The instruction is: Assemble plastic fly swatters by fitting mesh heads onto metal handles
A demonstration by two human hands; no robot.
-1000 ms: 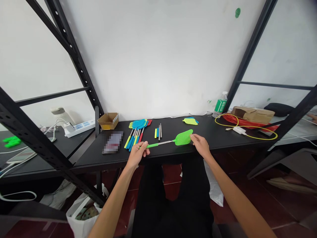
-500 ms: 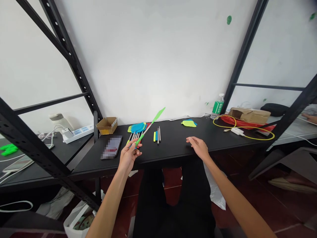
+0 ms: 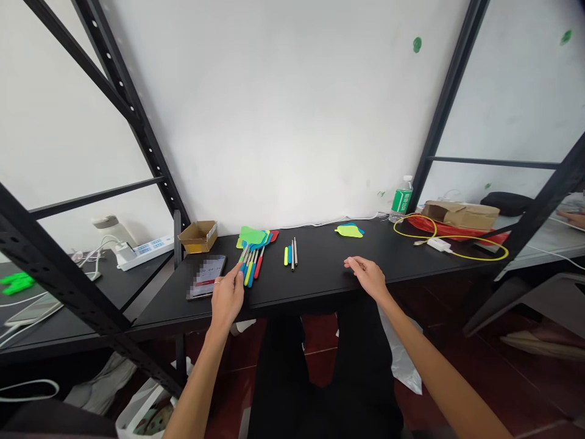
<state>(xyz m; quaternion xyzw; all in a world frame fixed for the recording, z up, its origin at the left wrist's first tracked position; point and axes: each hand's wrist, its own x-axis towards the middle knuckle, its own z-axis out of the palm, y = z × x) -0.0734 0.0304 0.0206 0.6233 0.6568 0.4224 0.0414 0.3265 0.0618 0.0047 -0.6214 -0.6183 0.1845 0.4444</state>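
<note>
**A pile of plastic fly swatters (image 3: pixel 253 256) lying just beside a black phone (image 3: pixel 206 277)**

A flat, bright green swatter head (image 3: pixel 252 236) lies on top, tilted a bit, with blue heads (image 3: pixel 265 239) under it. A red head (image 3: pixel 274 236) pokes out on the side away from the phone, and a yellow-green one (image 3: pixel 238 242) pokes out on the side near it. Thin metal sticks spread out from the heads and end in fat blue, yellow and red handles (image 3: pixel 251 272). The fingers (image 3: pixel 239 269) of the left hand (image 3: pixel 227 299) touch the sticks on the side near the phone.

Head cam looks fwd & down at black desk (image 3: pixel 315 286)
</note>
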